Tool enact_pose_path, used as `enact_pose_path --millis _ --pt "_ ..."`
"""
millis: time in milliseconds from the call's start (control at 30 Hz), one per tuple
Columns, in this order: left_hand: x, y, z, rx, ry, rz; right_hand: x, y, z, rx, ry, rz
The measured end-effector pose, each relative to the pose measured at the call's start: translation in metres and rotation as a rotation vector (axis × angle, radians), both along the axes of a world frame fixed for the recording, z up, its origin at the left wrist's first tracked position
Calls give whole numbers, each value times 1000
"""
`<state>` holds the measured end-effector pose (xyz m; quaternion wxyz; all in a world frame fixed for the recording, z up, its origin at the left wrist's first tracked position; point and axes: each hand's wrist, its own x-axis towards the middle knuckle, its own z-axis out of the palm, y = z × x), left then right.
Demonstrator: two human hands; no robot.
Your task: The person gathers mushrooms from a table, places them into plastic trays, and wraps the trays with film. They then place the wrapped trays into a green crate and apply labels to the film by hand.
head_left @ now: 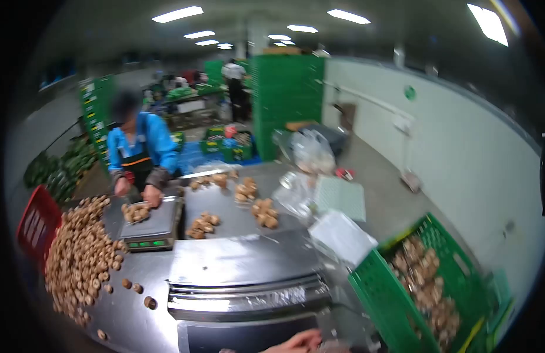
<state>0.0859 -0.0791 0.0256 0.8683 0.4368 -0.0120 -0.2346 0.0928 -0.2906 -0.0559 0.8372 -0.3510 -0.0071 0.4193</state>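
At the bottom edge, my left hand [299,342] shows only in part, blurred, with its fingers bent together toward the right. A pale, see-through thing [334,347] lies by the fingertips, too smeared and cut off to name. Just above the hand is a metal wrapping machine [243,262] with a flat steel top, rollers and a dark plate [246,335] at its front. My right hand is not in view. Behind the machine, small piles of brown mushrooms [265,213] stand on the steel table [231,200].
A co-worker in blue [144,141] has both hands by mushrooms on a scale [149,226]. Loose mushrooms [78,256] heap at the left beside a red basket [40,220]. A green crate [381,300] of packed mushrooms stands right, near white sheets [343,235].
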Motion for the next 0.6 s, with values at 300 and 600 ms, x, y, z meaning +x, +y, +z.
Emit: enact_pose_path --millis 300,600 --pt "80 -74 26 582 -563 -52 117 -294 153 -295 -315 -948" --pt "115 -86 74 649 -565 121 267 -440 -99 -1918 229 -931"
